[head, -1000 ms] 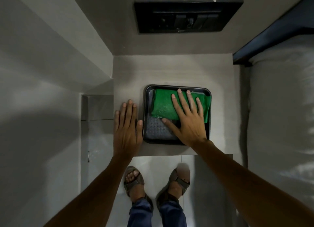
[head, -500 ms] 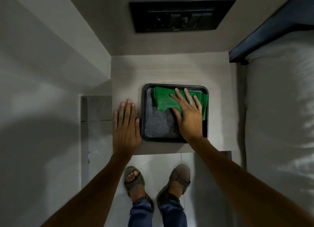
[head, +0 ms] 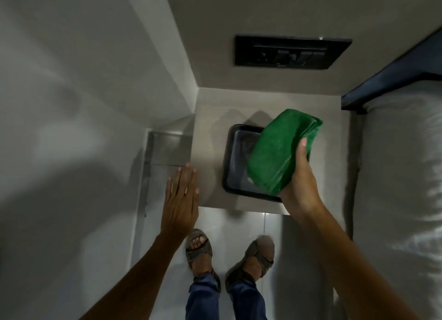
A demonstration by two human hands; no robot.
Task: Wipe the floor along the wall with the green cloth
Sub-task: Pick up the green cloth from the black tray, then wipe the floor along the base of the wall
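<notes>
A folded green cloth hangs in the air above a black tray, gripped at its right edge by my right hand. The tray lies on a small beige side table. My left hand is flat, fingers together, at the table's front left corner, holding nothing. The pale tiled floor shows below the table's front edge, running along the white wall on the left.
A black switch panel sits on the back wall above the table. A bed with white bedding and a dark headboard fills the right side. My two sandalled feet stand on the floor before the table.
My right hand closed on the green cloth and lifted it out of the tray, up and to the right. My left hand slid back off the table toward its front left corner.
</notes>
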